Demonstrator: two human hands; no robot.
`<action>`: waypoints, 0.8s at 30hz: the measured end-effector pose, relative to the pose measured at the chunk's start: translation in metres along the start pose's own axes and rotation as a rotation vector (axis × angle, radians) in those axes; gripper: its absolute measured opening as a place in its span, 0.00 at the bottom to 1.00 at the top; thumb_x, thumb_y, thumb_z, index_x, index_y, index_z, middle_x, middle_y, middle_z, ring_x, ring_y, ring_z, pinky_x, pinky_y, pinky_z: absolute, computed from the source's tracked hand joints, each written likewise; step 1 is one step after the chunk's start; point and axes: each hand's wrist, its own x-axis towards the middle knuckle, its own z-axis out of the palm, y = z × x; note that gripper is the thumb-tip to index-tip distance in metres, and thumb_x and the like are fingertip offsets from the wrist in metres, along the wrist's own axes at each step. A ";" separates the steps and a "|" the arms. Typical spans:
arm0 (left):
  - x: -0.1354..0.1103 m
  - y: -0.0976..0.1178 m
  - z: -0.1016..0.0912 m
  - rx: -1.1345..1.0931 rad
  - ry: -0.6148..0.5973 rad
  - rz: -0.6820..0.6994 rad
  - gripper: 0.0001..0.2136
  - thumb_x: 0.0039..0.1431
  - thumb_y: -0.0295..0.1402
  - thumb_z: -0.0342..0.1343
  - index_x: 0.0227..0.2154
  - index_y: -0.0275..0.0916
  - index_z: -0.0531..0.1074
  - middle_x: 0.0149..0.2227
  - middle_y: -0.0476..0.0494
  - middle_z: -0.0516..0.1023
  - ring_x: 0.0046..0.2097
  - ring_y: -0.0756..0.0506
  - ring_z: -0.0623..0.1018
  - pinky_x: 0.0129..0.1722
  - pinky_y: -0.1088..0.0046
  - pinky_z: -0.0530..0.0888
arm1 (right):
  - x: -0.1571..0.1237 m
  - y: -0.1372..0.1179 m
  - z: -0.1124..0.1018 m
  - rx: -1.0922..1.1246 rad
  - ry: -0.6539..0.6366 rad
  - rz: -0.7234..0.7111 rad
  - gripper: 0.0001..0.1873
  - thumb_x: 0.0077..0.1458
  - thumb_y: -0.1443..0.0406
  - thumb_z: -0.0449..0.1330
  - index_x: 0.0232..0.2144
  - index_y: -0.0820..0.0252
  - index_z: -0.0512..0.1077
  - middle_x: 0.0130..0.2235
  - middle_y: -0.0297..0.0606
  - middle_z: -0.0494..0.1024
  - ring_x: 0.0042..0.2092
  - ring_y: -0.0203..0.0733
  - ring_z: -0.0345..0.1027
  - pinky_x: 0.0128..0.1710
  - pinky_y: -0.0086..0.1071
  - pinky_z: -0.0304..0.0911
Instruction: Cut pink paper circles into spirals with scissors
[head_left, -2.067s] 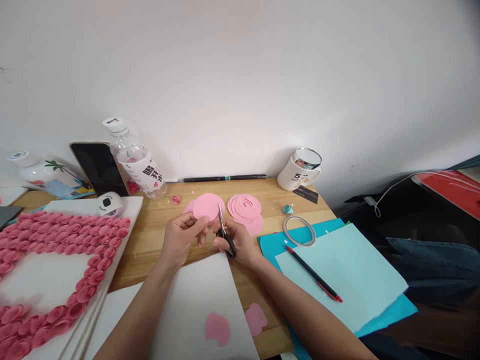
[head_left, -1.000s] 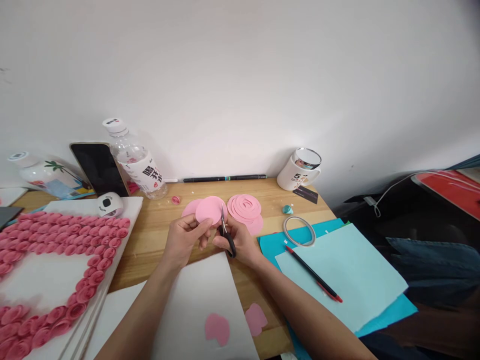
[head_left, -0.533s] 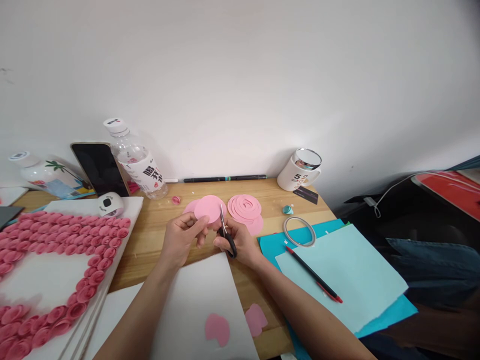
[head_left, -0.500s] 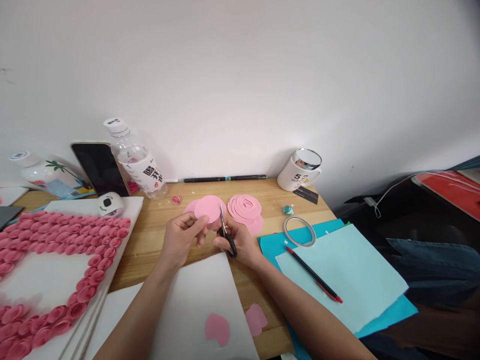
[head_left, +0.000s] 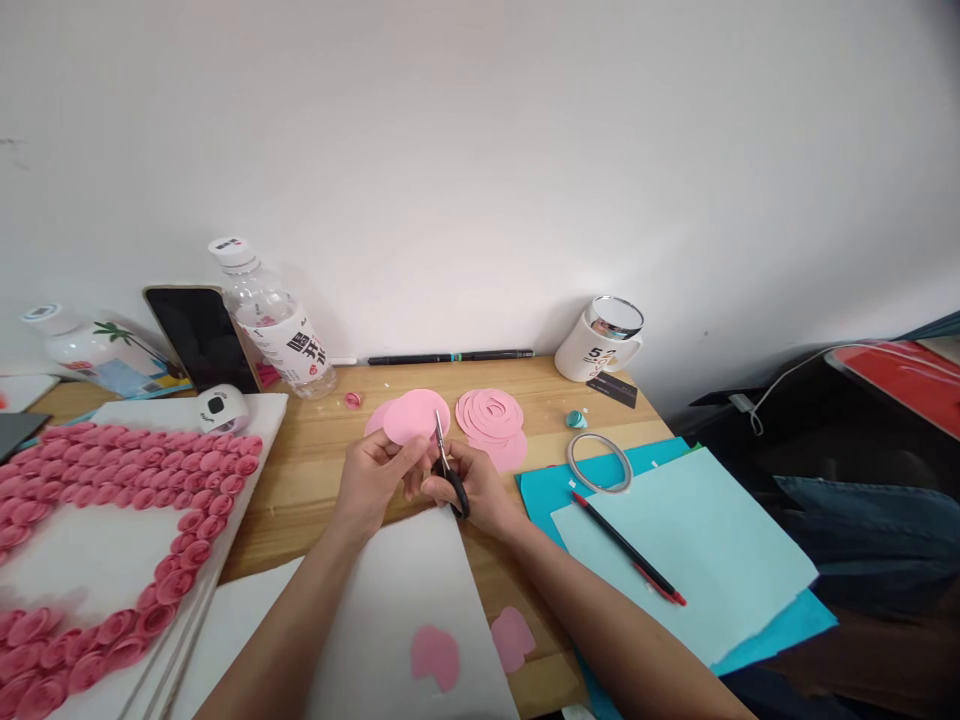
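Pinched at the lower rim by left hand (head_left: 373,478) fingers: pink disc (head_left: 415,415), raised just above worktop (head_left: 315,470). Right hand (head_left: 480,487) fingers curled shut through scissors (head_left: 448,478), blades at its edge. Probably light, floppy, easily torn; best gripped near the cut.
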 end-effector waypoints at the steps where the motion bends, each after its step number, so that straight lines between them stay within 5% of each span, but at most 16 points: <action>1: 0.000 -0.002 0.001 0.008 -0.001 -0.004 0.11 0.47 0.37 0.61 0.20 0.34 0.71 0.16 0.50 0.71 0.15 0.55 0.66 0.14 0.79 0.63 | 0.000 -0.001 0.001 0.008 -0.009 -0.001 0.22 0.37 0.55 0.69 0.27 0.61 0.64 0.19 0.27 0.65 0.21 0.29 0.53 0.20 0.25 0.50; 15: -0.003 0.000 0.003 0.091 0.025 0.014 0.13 0.46 0.36 0.62 0.15 0.35 0.69 0.15 0.51 0.70 0.15 0.55 0.66 0.14 0.79 0.63 | 0.002 -0.003 0.002 0.112 -0.039 -0.049 0.30 0.33 0.55 0.72 0.35 0.57 0.60 0.27 0.31 0.71 0.27 0.38 0.67 0.30 0.31 0.62; 24: -0.002 0.001 0.001 0.064 0.016 0.004 0.10 0.44 0.37 0.64 0.21 0.35 0.73 0.15 0.52 0.69 0.15 0.55 0.65 0.13 0.79 0.63 | 0.003 0.001 -0.002 0.033 -0.016 -0.023 0.30 0.33 0.52 0.71 0.34 0.59 0.62 0.25 0.31 0.69 0.25 0.34 0.60 0.27 0.29 0.57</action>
